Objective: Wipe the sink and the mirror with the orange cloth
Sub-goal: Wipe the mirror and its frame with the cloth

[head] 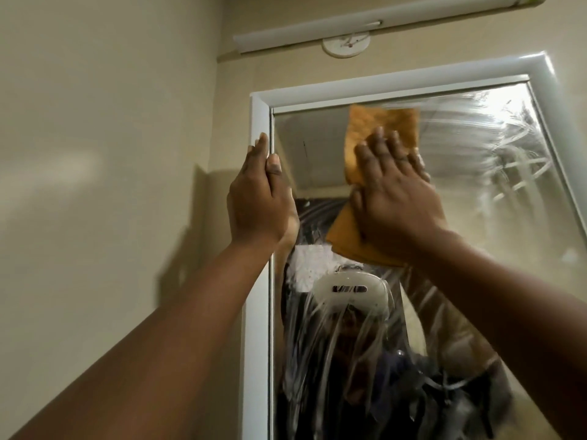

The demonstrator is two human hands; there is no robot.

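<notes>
We see the orange woven cloth (378, 134) spread flat against the upper part of the streaked, white-framed wall mirror (476, 185), pinned there by the right hand (397, 198), whose grip is spread, fingers straight and pressing the cloth to the glass. The left hand (259, 198) rests along the mirror's white left frame edge (261, 122), fingers straight. Above hang a long white tube light fitting (349, 23) and a round white wall plate (346, 44) on the beige wall (111, 154).
</notes>
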